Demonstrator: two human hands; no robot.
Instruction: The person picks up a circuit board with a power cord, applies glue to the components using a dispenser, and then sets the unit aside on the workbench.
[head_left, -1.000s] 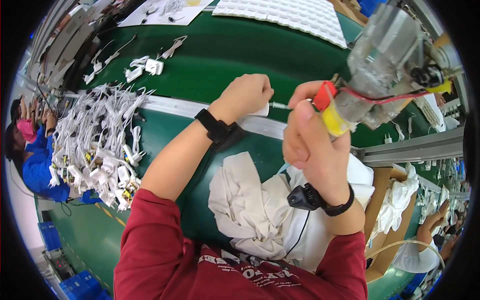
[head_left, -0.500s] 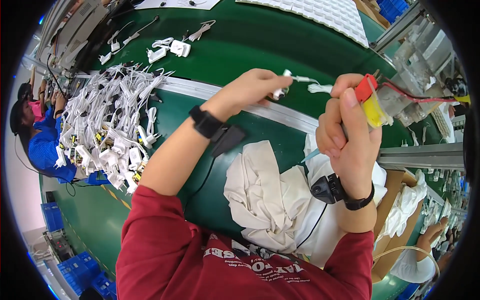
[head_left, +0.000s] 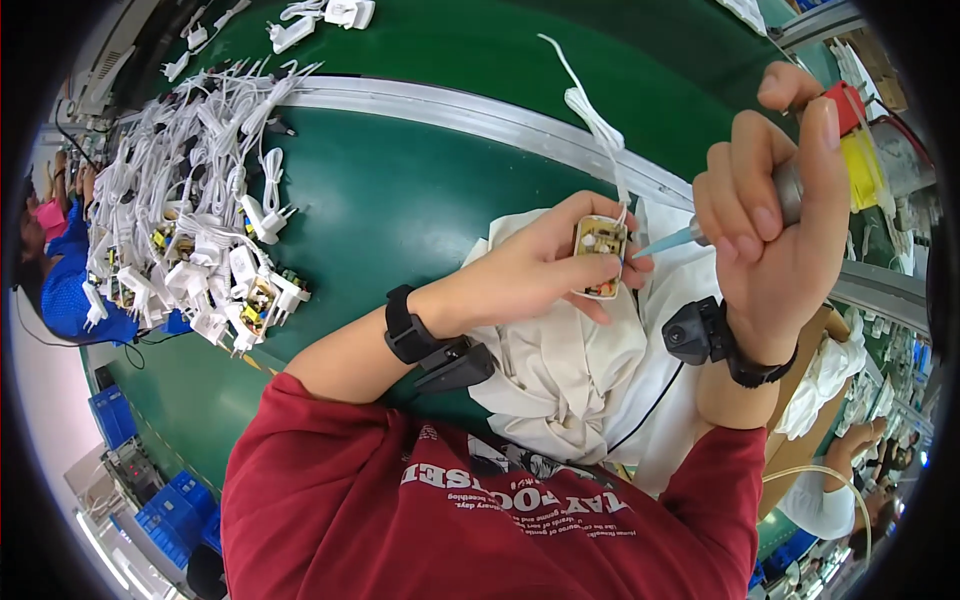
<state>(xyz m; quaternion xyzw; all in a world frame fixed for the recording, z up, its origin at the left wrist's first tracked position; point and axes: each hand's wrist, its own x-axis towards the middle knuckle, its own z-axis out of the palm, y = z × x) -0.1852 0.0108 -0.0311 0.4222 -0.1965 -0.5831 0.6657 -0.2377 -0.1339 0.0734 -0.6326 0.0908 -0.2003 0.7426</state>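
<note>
My left hand (head_left: 540, 265) pinches an open power adapter (head_left: 600, 243), its circuit board facing up inside a white shell. A bundled white cable (head_left: 596, 122) runs from the adapter's far end. In my right hand (head_left: 775, 225), the fingers wrap round a glue dispenser (head_left: 858, 172) with a grey barrel, a yellow band and a red part. Its tapered blue nozzle (head_left: 672, 241) points left, close to the adapter's right edge; I cannot tell whether they touch. Below both hands lies a crumpled cream cloth (head_left: 560, 375).
A large heap of white adapters and cables (head_left: 190, 210) covers the left of the green bench (head_left: 370, 200). A metal rail (head_left: 430, 110) crosses behind it, with finished-looking adapters (head_left: 349, 12) beyond. At right stands a cardboard box (head_left: 800, 390) with white cloth. Other people sit on both sides.
My left hand has brought the adapter right and nearer, over the cloth, and its open board now faces up. My right hand and the dispenser have shifted right. The view has moved too.
</note>
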